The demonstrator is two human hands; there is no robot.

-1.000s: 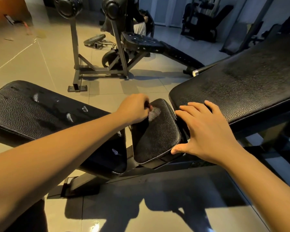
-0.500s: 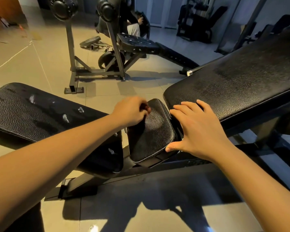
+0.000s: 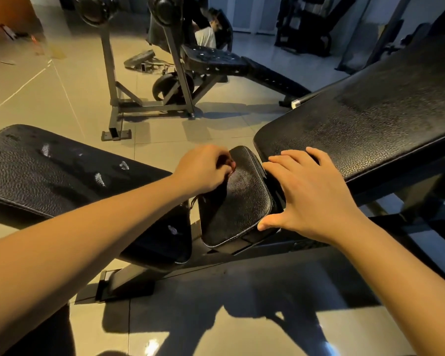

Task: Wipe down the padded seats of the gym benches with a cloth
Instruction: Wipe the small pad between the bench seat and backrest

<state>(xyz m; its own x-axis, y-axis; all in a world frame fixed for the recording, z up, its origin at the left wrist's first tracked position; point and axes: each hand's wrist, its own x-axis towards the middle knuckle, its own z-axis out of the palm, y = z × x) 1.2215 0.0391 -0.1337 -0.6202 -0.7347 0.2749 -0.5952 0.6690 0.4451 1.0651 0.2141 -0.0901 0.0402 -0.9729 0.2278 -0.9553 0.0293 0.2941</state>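
Now your open right hand [image 3: 311, 199] braces the seat pad's [image 3: 242, 201] right edge so your curled left hand [image 3: 203, 168], cloth unseen, wipes.

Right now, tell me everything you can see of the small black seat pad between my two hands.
The small seat pad is a rounded-corner rectangle of black pebbled leather-look padding with a stitched edge seam, tilted, mounted on a dark metal frame. It sits between a worn long pad and the big backrest pad. The left hand, fingers curled, rests on its upper left edge; the open right hand touches its lower right corner with the thumb.
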